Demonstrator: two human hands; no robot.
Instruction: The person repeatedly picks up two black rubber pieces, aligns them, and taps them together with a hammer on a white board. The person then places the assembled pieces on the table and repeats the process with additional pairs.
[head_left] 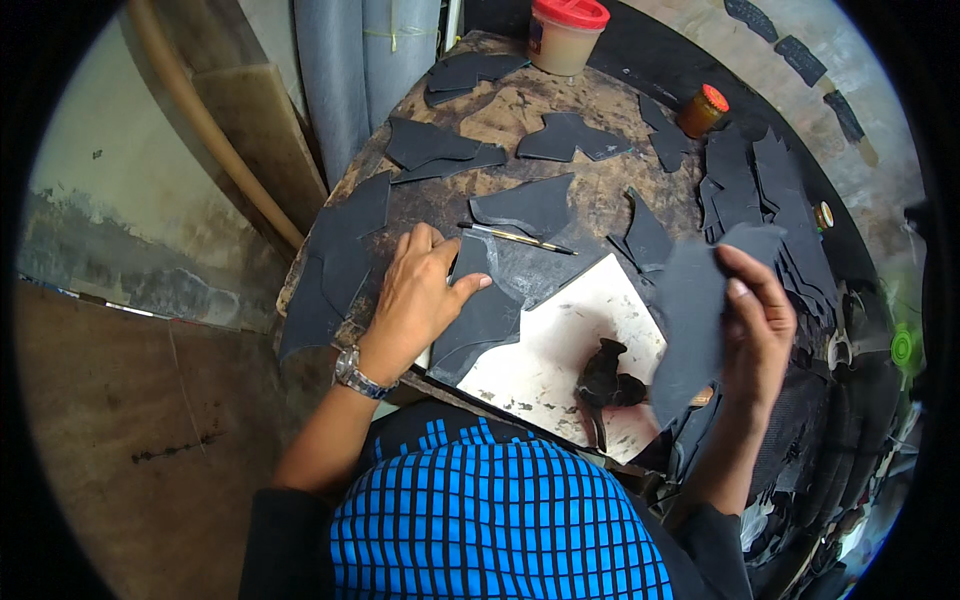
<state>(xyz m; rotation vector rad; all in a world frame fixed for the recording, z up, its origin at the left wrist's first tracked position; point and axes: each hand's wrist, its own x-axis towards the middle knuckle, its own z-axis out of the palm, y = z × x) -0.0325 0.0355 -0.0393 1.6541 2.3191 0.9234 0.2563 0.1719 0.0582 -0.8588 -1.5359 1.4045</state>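
Note:
My left hand (415, 300) lies flat with fingers spread on a dark cut leather piece (480, 315) that rests partly on a white slab (560, 345). My right hand (755, 325) holds up another dark leather piece (695, 315) by its upper right edge, above the slab's right side. A small dark hammer-like tool (605, 375) lies on the slab below that piece. A thin brush (520, 238) lies just beyond my left hand's fingertips.
Many dark cut pieces (430, 145) are spread over the stained round worktable (560, 105), with a stack (755, 195) at the right. A red-lidded jar (566, 35) and a small orange-capped bottle (702, 110) stand at the far edge. Rolled grey material (365, 60) leans behind.

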